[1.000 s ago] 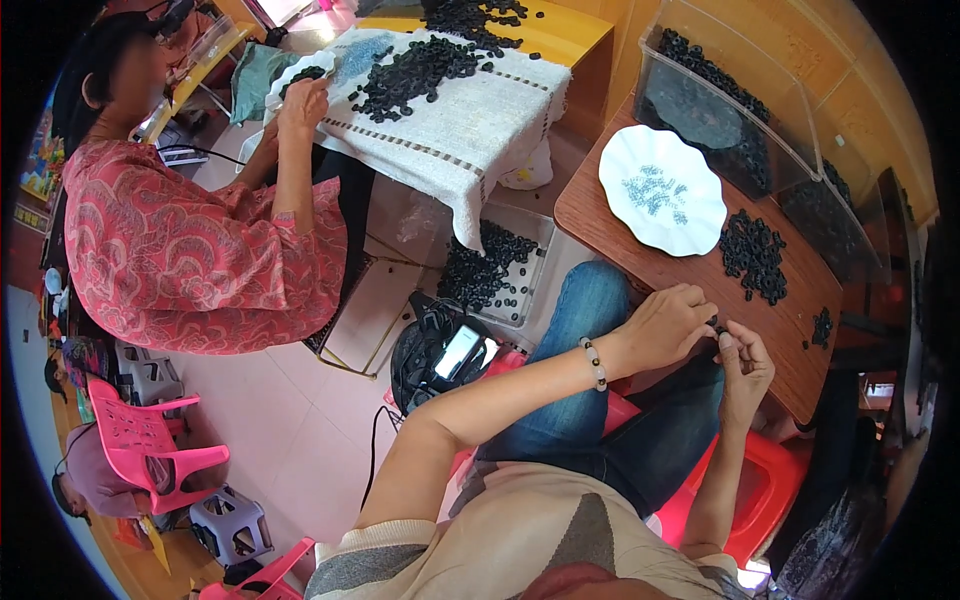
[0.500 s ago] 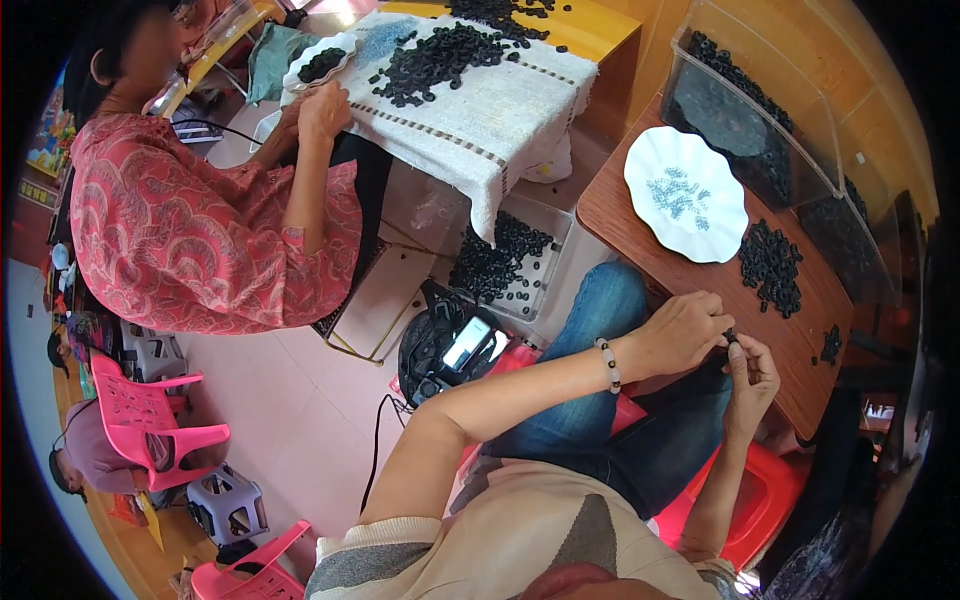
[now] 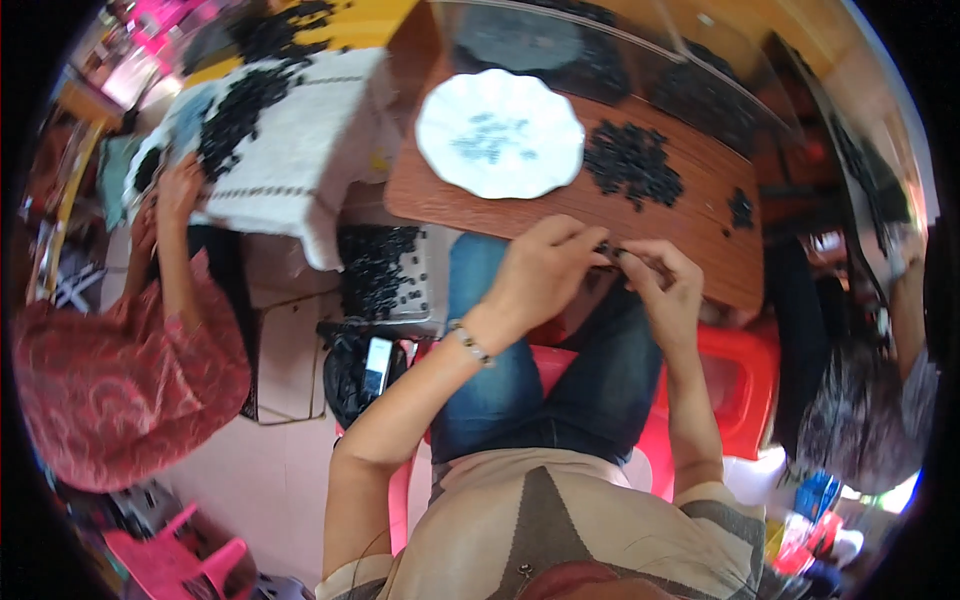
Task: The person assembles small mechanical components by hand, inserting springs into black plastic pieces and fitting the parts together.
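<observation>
Over my lap, at the near edge of the brown table, my left hand (image 3: 545,272) and my right hand (image 3: 667,288) meet fingertip to fingertip. Both are closed in a pinch around a small black part (image 3: 604,247), mostly covered by the fingers. A bracelet of beads circles my left wrist. Just beyond my hands lies a loose pile of small black ring-like parts (image 3: 632,163). Left of the pile, a white wavy-edged plate (image 3: 440,150) carries many tiny clear bluish pieces. A smaller cluster of black parts (image 3: 740,208) sits farther right on the table.
Clear plastic bins (image 3: 520,42) of black parts stand at the table's back. Lower left of it is a floor tray (image 3: 420,295) of black parts, near a black bag with a phone (image 3: 377,362). A co-worker in a red patterned top (image 3: 140,375) works at a cloth-covered table (image 3: 300,150).
The view has swung to the right, so the table and plate now appear farther left. My hands stay together in a pinch, with the fingertips slightly shifted around the small black part.
</observation>
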Demonstrator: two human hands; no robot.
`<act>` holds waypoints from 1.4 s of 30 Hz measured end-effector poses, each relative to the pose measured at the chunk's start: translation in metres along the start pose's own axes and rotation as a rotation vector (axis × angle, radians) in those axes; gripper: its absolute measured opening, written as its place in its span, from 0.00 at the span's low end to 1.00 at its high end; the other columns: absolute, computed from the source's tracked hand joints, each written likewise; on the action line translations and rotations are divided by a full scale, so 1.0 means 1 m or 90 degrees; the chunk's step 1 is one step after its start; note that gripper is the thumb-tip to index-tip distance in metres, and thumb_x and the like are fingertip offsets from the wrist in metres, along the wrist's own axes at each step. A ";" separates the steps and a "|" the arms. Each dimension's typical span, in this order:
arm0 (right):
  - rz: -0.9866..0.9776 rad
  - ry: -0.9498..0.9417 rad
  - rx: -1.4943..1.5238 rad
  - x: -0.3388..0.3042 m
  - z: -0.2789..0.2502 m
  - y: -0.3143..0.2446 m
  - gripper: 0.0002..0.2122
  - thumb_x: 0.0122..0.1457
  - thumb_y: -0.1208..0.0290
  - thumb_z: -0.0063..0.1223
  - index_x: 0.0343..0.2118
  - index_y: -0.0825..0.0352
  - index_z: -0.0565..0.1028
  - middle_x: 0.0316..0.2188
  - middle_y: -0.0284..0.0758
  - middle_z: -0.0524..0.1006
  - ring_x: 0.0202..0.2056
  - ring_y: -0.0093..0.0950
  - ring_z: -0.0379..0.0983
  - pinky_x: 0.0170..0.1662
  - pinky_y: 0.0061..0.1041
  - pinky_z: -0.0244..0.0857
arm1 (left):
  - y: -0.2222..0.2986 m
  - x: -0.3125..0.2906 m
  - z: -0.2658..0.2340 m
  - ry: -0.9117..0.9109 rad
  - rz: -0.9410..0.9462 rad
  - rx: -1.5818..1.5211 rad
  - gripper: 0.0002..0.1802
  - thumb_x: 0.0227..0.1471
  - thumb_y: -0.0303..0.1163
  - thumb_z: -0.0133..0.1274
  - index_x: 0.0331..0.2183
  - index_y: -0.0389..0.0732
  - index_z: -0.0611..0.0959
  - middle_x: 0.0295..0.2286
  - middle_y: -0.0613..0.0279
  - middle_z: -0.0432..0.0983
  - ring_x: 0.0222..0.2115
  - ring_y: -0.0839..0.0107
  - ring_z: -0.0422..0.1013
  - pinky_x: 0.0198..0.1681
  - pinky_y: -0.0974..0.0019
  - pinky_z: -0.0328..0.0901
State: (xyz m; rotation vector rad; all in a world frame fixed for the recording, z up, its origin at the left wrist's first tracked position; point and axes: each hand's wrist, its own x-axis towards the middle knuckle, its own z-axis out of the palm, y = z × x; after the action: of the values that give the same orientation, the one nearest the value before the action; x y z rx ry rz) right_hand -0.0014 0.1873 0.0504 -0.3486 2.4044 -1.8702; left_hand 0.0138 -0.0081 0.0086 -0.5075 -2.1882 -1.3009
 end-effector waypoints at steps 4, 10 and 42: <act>0.011 -0.006 0.012 0.005 -0.008 -0.004 0.06 0.63 0.78 0.60 0.42 0.70 0.81 0.31 0.25 0.80 0.30 0.10 0.72 0.34 0.12 0.66 | 0.008 0.006 0.000 -0.017 0.004 -0.048 0.20 0.47 0.22 0.64 0.45 0.36 0.84 0.34 0.52 0.78 0.35 0.53 0.76 0.37 0.57 0.72; -0.017 -0.047 0.121 0.007 -0.012 0.001 0.06 0.62 0.78 0.60 0.41 0.71 0.81 0.33 0.28 0.82 0.34 0.12 0.75 0.36 0.13 0.68 | 0.013 0.009 0.002 -0.020 0.016 -0.032 0.19 0.46 0.21 0.65 0.44 0.35 0.85 0.34 0.53 0.79 0.34 0.55 0.76 0.36 0.58 0.72; -0.074 -0.052 -0.204 -0.010 -0.025 -0.016 0.04 0.57 0.77 0.60 0.30 0.74 0.79 0.23 0.36 0.80 0.25 0.19 0.74 0.30 0.20 0.66 | 0.035 0.004 0.014 -0.157 0.105 0.122 0.22 0.39 0.15 0.59 0.42 0.32 0.82 0.35 0.51 0.74 0.39 0.51 0.73 0.42 0.54 0.70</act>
State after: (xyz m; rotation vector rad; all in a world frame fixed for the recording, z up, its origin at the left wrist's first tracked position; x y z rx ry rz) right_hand 0.0052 0.2090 0.0715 -0.5835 2.6778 -1.4710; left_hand 0.0268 0.0210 0.0291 -0.7881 -2.3814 -0.9724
